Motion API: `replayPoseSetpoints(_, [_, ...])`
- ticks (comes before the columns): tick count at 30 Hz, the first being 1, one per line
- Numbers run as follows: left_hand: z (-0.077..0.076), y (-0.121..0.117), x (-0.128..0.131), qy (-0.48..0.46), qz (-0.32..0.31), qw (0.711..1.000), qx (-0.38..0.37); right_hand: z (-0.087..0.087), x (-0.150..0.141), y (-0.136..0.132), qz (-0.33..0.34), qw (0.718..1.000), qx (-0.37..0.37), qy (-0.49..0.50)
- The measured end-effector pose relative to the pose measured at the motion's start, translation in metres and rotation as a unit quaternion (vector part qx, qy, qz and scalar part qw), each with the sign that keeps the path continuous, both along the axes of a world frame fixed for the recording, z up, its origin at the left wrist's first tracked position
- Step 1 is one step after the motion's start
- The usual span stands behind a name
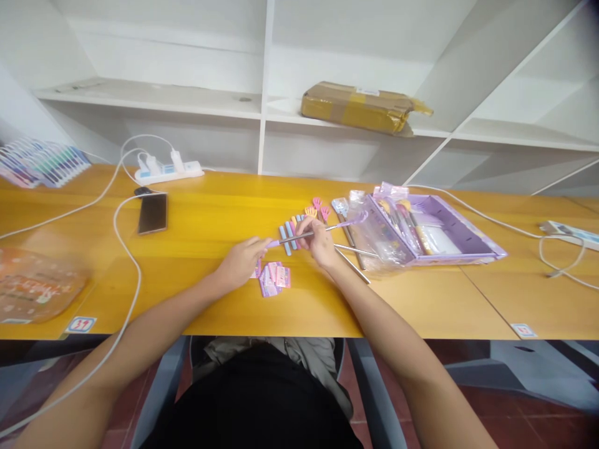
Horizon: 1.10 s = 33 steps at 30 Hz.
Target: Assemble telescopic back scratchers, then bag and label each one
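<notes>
A back scratcher [296, 237] with a purple claw head and a metal rod lies across both hands, above the desk. My left hand [243, 262] is closed around its purple handle end. Further along, the fingers of my right hand [317, 240] grip the metal rod. Beneath the right hand lie several blue, yellow and pink handles [284, 239], partly hidden by it. Pink claw heads [317, 204] and a yellow claw head [311, 212] rest just behind. Loose metal rods [352, 264] are right of that hand. Small pink and purple cards [270, 280] are heaped near my left hand.
A purple box [461, 252] holds wrapped back scratchers, with clear plastic bags [386, 240] against its left side. At left are a phone [153, 214], a power strip [175, 173], trailing white cables and an orange package [37, 284]. A taped carton [355, 107] sits on the shelf.
</notes>
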<state>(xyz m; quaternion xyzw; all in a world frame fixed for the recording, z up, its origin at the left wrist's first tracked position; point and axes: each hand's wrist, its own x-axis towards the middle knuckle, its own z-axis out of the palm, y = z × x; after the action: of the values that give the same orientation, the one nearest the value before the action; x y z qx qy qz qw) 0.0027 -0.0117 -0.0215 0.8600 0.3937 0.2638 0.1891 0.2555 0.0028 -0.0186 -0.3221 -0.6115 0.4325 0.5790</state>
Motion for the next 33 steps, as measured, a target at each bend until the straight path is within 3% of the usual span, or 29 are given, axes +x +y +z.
replayPoseSetpoints(14, [-0.007,0.002,-0.001,-0.009,-0.016,1.0,-0.006,-0.001,-0.008,-0.002,0.01,1.0,-0.006,-0.012])
replayPoseSetpoints(22, [0.005,0.001,0.003,-0.019,0.012,0.999,-0.031,0.004,-0.003,0.004,0.031,0.999,-0.034,-0.008])
replayPoseSetpoints(28, [0.017,0.005,-0.001,0.009,0.08,0.997,-0.006,0.016,0.02,0.016,-0.133,0.983,-0.042,0.12])
replayPoseSetpoints(33, [0.019,0.006,-0.003,0.054,0.095,0.994,-0.002,0.013,0.027,0.021,-0.175,0.975,-0.058,0.122])
